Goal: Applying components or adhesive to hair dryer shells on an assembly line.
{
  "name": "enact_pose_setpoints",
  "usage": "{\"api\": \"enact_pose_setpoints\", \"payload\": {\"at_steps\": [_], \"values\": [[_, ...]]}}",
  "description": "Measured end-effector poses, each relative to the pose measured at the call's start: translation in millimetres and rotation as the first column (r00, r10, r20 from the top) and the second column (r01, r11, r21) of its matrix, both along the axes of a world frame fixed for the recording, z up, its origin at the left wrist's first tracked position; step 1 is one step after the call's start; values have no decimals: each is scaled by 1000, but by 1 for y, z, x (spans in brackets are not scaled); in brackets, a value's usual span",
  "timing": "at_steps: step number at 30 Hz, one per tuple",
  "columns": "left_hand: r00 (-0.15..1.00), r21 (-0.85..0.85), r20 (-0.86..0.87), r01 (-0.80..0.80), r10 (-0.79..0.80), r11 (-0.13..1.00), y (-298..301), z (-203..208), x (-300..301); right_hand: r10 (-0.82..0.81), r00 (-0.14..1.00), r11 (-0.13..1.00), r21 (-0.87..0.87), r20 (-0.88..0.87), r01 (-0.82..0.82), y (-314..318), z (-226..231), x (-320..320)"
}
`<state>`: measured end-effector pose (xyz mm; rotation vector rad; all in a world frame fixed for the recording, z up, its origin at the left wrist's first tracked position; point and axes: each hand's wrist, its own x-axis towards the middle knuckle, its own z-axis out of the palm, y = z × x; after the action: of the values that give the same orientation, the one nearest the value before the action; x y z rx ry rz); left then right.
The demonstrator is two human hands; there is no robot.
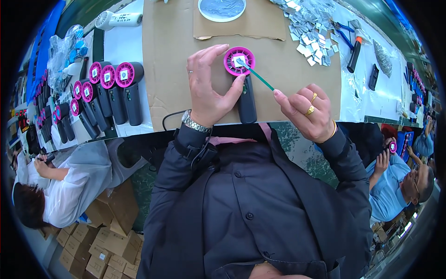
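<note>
A dark handheld fan (pixel 247 100) with a pink, finned round head lies on the cardboard in front of me. At the head's centre is a white square pad (pixel 239 61) with grey paste on it. My left hand (pixel 207 83) curves round the left side of the head, thumb at its lower rim and forefinger near its top, steadying it. In my right hand (pixel 307 110) a thin green stick (pixel 262 79) is pinched between thumb and fingers. Its far tip touches the paste on the pad.
Several similar fans (pixel 132 100) with pink heads stand to the left. A white bowl of grey paste (pixel 222 10) sits at the back. Loose square pads (pixel 316 44), blue-handled pliers (pixel 344 33) and an orange-and-black tool (pixel 355 53) lie right. Co-workers sit on both sides.
</note>
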<state>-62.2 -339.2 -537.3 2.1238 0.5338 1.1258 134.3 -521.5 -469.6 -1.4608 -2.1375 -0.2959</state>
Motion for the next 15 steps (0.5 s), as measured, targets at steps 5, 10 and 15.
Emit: {"api": "enact_pose_setpoints", "payload": {"at_steps": [5, 10, 15], "values": [[1000, 6, -13, 4, -3, 1000, 0, -1, 0, -14, 1000, 999, 34, -25, 14, -1, -1, -2], [1000, 13, -19, 0, 0, 1000, -1, -1, 0, -60, 984, 996, 49, -171, 69, 3, 3, -3], [1000, 6, -20, 0, 0, 1000, -1, 0, 0, -239, 848, 970, -77, -473, 231, -2, 2, -14]]}}
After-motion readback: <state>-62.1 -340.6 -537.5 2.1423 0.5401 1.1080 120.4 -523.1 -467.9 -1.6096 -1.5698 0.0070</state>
